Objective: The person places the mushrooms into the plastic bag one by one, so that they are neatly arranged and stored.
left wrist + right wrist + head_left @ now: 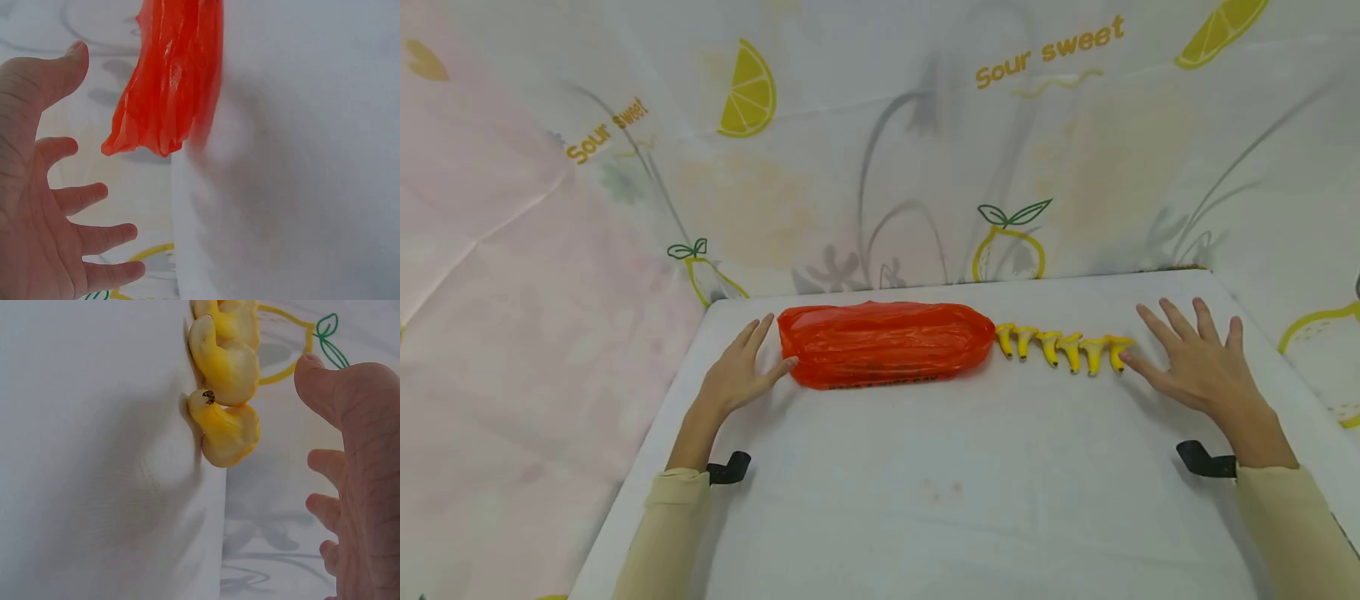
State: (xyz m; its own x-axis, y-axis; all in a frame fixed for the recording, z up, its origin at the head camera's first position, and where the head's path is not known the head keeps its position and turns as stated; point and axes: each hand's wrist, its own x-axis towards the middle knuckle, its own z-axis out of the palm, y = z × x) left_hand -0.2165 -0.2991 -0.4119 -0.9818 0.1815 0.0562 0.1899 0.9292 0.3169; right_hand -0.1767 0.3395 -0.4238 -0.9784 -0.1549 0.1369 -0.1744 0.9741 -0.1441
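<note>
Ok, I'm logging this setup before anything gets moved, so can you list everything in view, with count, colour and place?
red-orange plastic bag: one, red-orange with dark lettering on its near edge, lying near the table's far edge, left of centre
yellow mushroom-shaped pieces: six, yellow with paler caps, in a row to the right of the bag
table: one, white, beneath both
backdrop cloth: number of sheets unclear, white and pinkish with lemon prints and "Sour sweet" lettering, behind and beside the table
black wrist pieces: two, black, one at each wrist
left hand: one, bare, by the bag's left end
right hand: one, bare, near the row's right end
sleeves: two, beige, on the forearms
</note>
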